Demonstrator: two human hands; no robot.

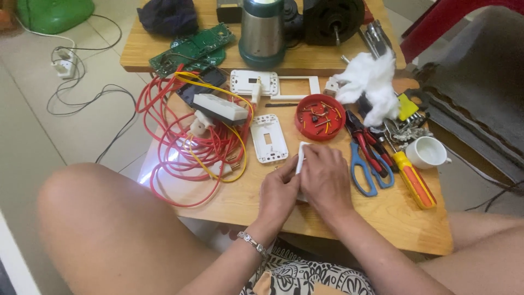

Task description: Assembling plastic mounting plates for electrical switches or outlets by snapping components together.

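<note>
My left hand and my right hand are pressed together at the front middle of a low wooden table. Between them they hold a small white piece, of which only the top edge pokes out above the fingers; most of it is hidden. A white switch plate lies flat just beyond my left hand. A red round lid with several small parts in it sits beyond my right hand.
A tangle of red and yellow wires with a white socket block lies left. Blue-handled scissors, red pliers, a yellow-orange screwdriver, a white cup and cotton wool lie right. Green circuit boards and a steel jug are farther back.
</note>
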